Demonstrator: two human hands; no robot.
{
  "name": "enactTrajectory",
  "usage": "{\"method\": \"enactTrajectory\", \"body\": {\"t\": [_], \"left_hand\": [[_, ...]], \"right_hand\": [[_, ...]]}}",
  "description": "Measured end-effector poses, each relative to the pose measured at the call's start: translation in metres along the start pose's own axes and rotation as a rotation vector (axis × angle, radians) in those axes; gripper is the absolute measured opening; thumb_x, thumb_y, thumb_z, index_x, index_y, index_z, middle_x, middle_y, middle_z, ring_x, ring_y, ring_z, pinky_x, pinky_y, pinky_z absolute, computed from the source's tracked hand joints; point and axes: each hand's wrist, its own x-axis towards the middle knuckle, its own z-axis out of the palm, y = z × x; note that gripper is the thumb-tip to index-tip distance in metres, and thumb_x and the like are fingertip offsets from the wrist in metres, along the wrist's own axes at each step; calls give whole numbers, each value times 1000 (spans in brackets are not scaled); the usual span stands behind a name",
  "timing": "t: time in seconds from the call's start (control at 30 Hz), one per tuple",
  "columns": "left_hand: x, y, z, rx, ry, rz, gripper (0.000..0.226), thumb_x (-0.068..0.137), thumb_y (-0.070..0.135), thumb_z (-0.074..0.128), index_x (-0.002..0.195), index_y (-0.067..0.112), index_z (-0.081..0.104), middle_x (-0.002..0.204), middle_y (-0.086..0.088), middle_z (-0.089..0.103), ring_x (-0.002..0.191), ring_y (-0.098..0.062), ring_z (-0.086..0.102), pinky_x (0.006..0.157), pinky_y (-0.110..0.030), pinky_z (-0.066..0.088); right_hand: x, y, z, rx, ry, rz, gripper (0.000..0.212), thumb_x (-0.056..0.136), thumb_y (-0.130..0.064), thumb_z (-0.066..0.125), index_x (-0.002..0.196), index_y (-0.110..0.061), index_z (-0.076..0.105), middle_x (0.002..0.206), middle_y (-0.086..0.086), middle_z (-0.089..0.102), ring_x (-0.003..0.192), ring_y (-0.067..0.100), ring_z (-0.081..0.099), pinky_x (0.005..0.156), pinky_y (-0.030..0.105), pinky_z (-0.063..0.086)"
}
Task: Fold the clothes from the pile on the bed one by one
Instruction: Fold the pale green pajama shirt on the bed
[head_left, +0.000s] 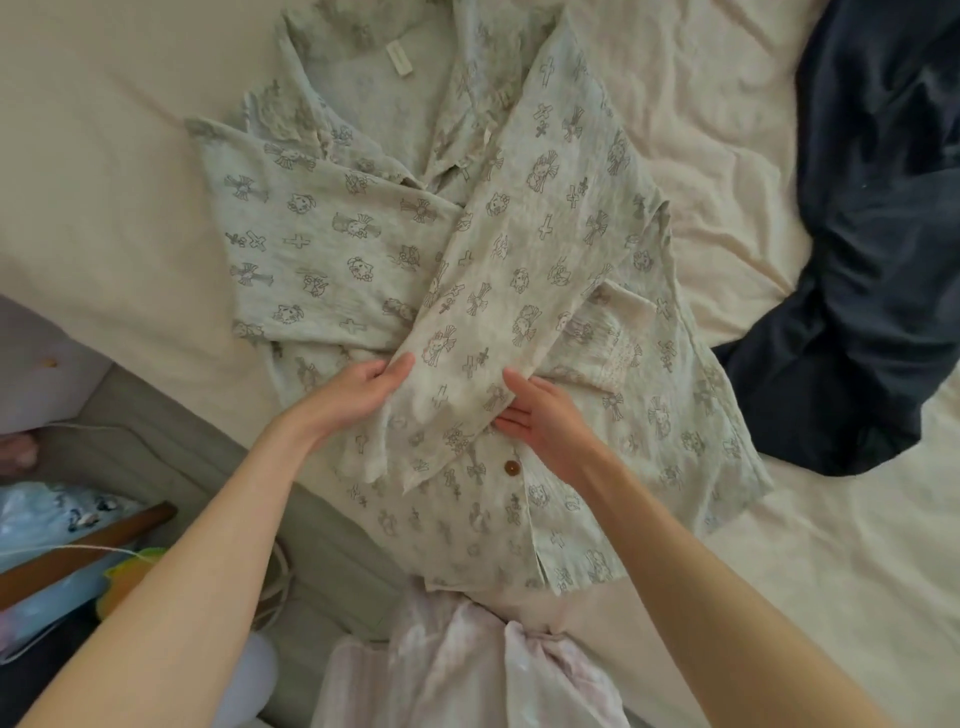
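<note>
Between both hands lies a folded sleeve (488, 322) of the shirt (322, 249). Left hand (358, 389) pinches the sleeve's edge. Right hand (540, 421) lies flat, fingers straight, under its other edge.

A home bedroom: a bed (130, 156) with a rumpled cream sheet (701, 130), clothes such as a printed shirt (332, 249) spread on it, belongings beside it.
</note>
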Motion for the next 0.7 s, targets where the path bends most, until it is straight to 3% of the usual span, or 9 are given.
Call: {"method": "enactTrajectory", "body": {"t": [0.03,0.1,0.2,0.33,0.43,0.57,0.7], "left_hand": [[-3,-9,1,-17,-4,-21,56,93,56,31,136,23,45,131,9,52,119,-11,49,99,-37,43],[-11,-23,3,-127,21,-50,44,97,50,30,127,26,52,123,2,60,108,-16,59,85,-37,52],[-15,-32,2,-146,48,-44,21,98,33,42,104,24,61,107,-6,67,89,-18,66,69,-34,56],[-9,-34,6,-67,35,-1,12,91,16,59,103,17,59,97,-1,66,82,-14,65,59,-25,53],[-6,-40,13,-77,91,-4,8,90,6,59,90,14,59,92,-6,65,81,-19,63,64,-25,52],[-11,-54,25,-167,229,50,17,89,4,59,86,21,58,90,-2,61,83,-16,57,71,-24,50],[-19,-64,31,-420,178,0,21,87,-5,55,99,12,60,96,-8,62,89,-22,59,84,-37,51]], "right_hand": [[-2,5,5,4,-27,16,27,97,-30,52,113,-10,60,109,8,70,101,22,67,93,35,52],[-7,13,17,26,-43,52,21,95,-26,55,107,-9,61,104,9,71,96,23,69,89,34,54],[-11,22,32,26,15,76,13,95,-16,56,103,-8,62,96,6,71,84,19,70,73,26,57],[-17,38,37,87,120,73,12,96,-9,51,100,-14,62,102,5,70,86,18,69,64,25,57],[-23,47,33,109,272,39,17,96,-8,48,92,-16,63,105,9,69,89,21,68,69,29,58],[-27,58,33,51,440,4,14,94,-8,50,89,-3,62,106,24,65,94,35,66,62,26,58],[-29,59,38,127,329,38,14,95,-12,53,85,-16,62,100,11,70,91,25,68,72,27,57]]}}
